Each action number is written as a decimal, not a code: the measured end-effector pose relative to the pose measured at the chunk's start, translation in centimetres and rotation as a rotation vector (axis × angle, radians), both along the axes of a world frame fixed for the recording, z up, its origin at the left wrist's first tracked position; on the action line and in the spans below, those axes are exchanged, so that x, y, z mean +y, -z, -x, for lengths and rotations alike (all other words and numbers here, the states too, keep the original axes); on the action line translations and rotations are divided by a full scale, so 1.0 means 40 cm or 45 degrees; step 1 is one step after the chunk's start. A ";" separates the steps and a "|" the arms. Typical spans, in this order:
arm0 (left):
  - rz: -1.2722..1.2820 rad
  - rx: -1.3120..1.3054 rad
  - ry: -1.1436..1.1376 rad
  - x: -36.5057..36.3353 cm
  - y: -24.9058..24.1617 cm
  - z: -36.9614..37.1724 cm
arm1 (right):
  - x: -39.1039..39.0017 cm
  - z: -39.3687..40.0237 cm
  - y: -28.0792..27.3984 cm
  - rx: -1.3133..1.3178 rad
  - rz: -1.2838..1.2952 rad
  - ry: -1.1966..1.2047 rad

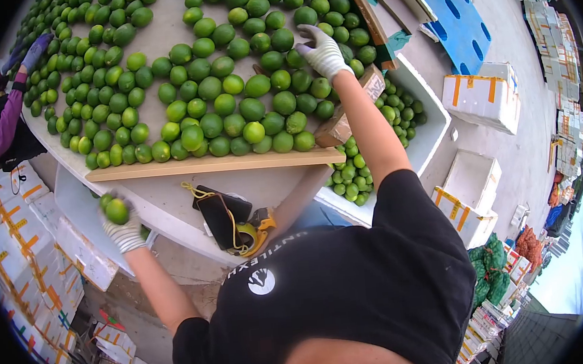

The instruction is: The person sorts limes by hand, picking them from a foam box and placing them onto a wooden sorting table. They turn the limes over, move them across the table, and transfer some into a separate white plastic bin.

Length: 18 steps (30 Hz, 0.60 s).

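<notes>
Yellow cord (198,191) crosses a black phone (220,218) on the near part of the table (162,187), beside a tape dispenser (262,228). Off to the left, outside the wooden strip (215,164), the gloved left hand (125,232) grasps green fruit (116,211), apparently two limes. Beyond the strip, loose limes (209,88) spread in a broad layer. Across them, the right hand (326,55) is the nearer one to the spread, its fingers bent over limes just ahead and leftward; whether it grips any, I cannot tell. Farther off are a co-worker's gloved hand (36,51) and stacked boxes (546,45).
</notes>
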<state>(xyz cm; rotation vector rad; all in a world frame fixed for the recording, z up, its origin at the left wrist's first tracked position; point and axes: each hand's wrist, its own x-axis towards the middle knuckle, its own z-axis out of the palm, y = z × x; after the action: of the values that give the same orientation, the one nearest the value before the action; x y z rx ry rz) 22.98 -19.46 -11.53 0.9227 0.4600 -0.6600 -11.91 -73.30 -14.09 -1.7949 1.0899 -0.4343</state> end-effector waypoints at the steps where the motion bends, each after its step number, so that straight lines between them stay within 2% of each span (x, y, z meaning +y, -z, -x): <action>1: -0.179 0.051 -0.159 0.083 0.022 -0.070 | -0.002 -0.026 -0.009 0.202 0.163 -0.080; 3: -0.398 0.068 -0.444 0.245 0.072 -0.200 | -0.025 -0.056 0.026 0.243 0.226 -0.052; 4: -0.564 0.023 -0.574 0.261 0.062 -0.213 | -0.039 -0.057 0.060 -0.004 0.321 0.053; 5: -0.718 0.075 -0.637 0.285 0.056 -0.209 | -0.070 -0.038 0.081 -0.126 0.168 0.129; 7: -1.013 0.171 -0.759 0.212 -0.065 -0.133 | -0.103 0.023 0.080 -0.075 0.145 0.277; 9: -0.992 0.065 -0.638 0.237 -0.066 -0.116 | -0.121 0.101 0.106 -0.400 -0.162 0.539; 10: -0.981 0.016 -0.584 0.257 -0.054 -0.108 | -0.101 0.118 0.060 -0.477 -0.278 0.679; 11: -0.896 -0.024 -0.540 0.268 -0.027 -0.102 | -0.105 0.156 0.081 -0.390 -0.140 0.668; 13: -0.740 -0.099 -0.433 0.296 0.026 -0.094 | -0.052 0.214 0.029 -0.465 -0.210 0.750; 17: -0.757 -0.255 -0.400 0.206 0.067 -0.040 | 0.089 0.339 -0.006 -0.558 -0.269 0.854; 18: -0.794 -0.336 -0.400 0.143 0.041 0.001 | 0.132 0.359 0.008 -0.545 -0.251 0.861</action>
<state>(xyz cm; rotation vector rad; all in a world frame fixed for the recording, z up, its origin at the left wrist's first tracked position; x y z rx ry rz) 22.95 -13.75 -13.17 1.4654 0.5700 -0.0920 -26.28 -68.04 -14.40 -1.0538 1.3488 -1.0217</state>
